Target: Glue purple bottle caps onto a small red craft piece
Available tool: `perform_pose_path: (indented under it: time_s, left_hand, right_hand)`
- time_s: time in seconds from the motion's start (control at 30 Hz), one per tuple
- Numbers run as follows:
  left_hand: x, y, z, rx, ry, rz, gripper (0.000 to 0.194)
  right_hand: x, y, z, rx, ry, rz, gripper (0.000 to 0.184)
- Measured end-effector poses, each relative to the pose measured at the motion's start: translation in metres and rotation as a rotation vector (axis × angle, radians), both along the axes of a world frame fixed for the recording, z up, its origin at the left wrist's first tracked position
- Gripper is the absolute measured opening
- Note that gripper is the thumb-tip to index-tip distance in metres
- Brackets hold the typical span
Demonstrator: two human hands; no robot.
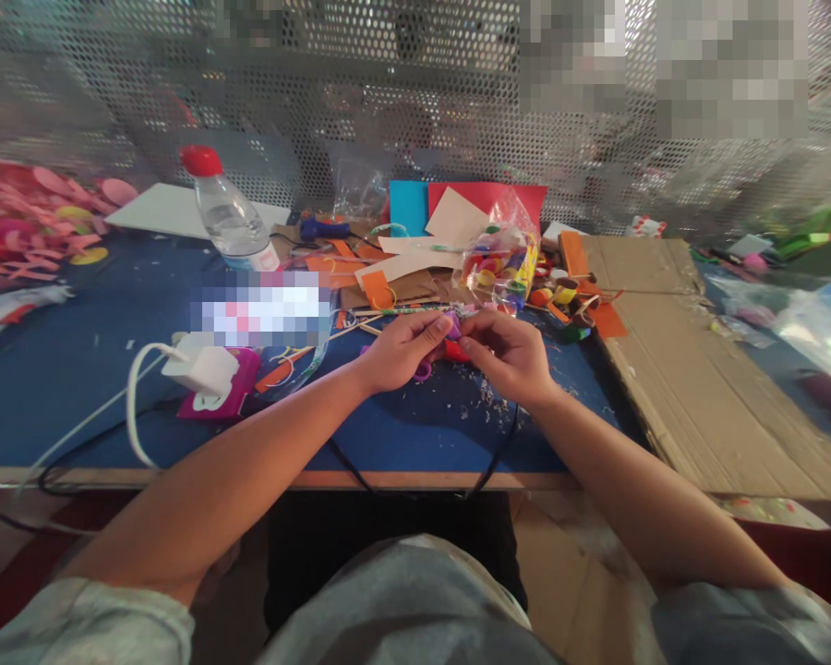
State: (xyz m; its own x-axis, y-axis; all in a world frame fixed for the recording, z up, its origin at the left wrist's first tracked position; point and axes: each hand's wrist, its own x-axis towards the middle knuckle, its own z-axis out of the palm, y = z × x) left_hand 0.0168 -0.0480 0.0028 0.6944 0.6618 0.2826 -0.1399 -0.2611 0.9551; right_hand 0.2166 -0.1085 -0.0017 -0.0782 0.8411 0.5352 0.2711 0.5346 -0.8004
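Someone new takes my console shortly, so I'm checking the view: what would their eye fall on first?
Probably the red-capped clear plastic bottle at the left of the blue tabletop. At the centre, the bare left hand and right hand meet at a small purple piece. Behind them lies a clear plastic bag of colourful pieces, with flat brown cardboard to the right.

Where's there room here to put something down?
Flat brown cardboard right of the right hand looks mostly bare; so does blue tabletop between pink cut-out pieces and the white plastic plug. It's crowded past the left hand (orange paper scraps) and the right (clear plastic bag of colourful pieces).
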Motion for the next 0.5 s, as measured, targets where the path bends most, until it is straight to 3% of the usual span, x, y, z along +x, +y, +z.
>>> perform_pose_path:
  time_s: [0.23, 0.5]
  left_hand:
    - [-0.0012, -0.0016, 0.0000, -0.040, 0.033, -0.047, 0.062]
    - [-0.0029, -0.0044, 0.0044, 0.059, 0.132, -0.074, 0.060]
  right_hand:
    - [0.0007, -0.0009, 0.0014, -0.058, 0.039, 0.021, 0.013]
    - [0.0036, 0.0004, 0.0061, -0.089, 0.074, 0.097, 0.015]
